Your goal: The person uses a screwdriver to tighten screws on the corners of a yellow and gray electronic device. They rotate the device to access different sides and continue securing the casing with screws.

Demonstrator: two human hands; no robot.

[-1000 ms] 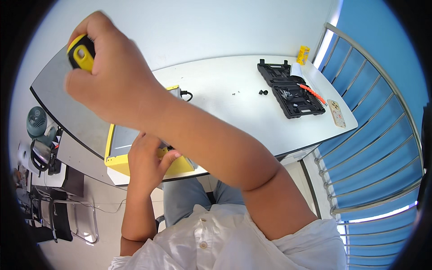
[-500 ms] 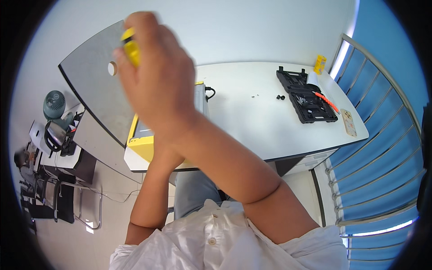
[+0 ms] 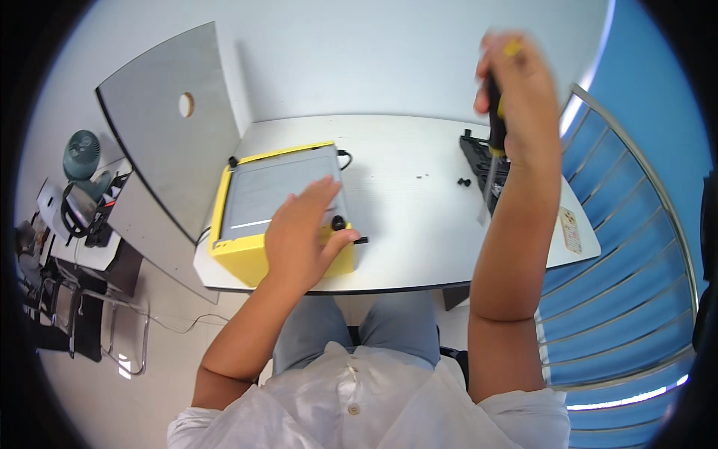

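Note:
A yellow box-shaped appliance point(image 3: 238, 258) with a grey panel point(image 3: 273, 183) facing up sits on the left of the white desk. My left hand point(image 3: 298, 236) lies over its near right part, fingers stretched out. Beside that thumb is a round black foot point(image 3: 339, 223), and another black foot point(image 3: 233, 161) shows at the far left corner. Raised at the right, my right hand point(image 3: 527, 93) is closed around a screwdriver point(image 3: 496, 120) with a black and yellow handle. Its metal shaft points down, blurred by motion, in front of the tool case.
An open black tool case point(image 3: 476, 161) is partly hidden behind my right forearm. Small black round parts point(image 3: 464, 182) and tiny bits point(image 3: 422, 176) lie mid-desk. A patterned phone point(image 3: 571, 230) is near the right edge. A grey partition point(image 3: 161, 97) borders the left; a metal railing point(image 3: 636, 150) the right.
My right hand has swung from above the appliance to the far right, carrying the screwdriver. My left hand, mostly hidden before behind the right arm, now shows on the appliance.

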